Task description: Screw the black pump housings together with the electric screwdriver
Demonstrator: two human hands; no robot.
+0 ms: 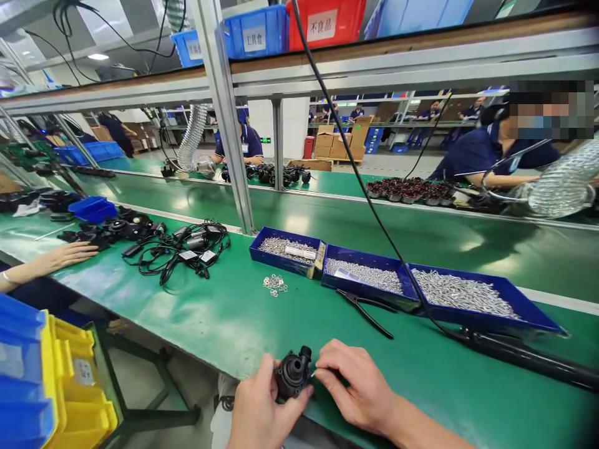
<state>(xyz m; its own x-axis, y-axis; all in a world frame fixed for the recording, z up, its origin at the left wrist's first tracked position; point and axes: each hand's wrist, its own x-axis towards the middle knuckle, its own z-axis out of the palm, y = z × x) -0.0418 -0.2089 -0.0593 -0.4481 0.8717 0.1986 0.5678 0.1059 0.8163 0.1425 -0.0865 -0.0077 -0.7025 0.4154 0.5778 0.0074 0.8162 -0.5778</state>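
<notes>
Blk moulded part [291,376] w/ spout is held at btm ctr of frame, just above bench edge. It's gripped by L hand [262,405], fingers & thumb wrapped round its L & lower sides. R hand [359,388] is held just beside it, on the R; thumb & index tips are brought nearly together by the part's edge. Whether a small pc is pinched there can't be told.

Green bench [196,330] is spread across mid frame. Blk pliers [373,320] are laid above R hand, near frame ctr. Small pile of metal rings [275,285] is left loose a bit L of them. Above, 3 blue trays [281,262] are lined up ctr to R, filled w/ small metal pcs. Blk driver [528,354] is laid at R edge, its cable [358,176] strung up to top ctr.

Cabled blk parts [196,243] are heaped L of ctr; a co-worker's hand [77,254] is rested farther L. Yellow bin [70,399] is seen at btm L. Blue box [255,31] & red box [327,25] are shelved top ctr. Another co-worker [472,153] is seated upper R.
</notes>
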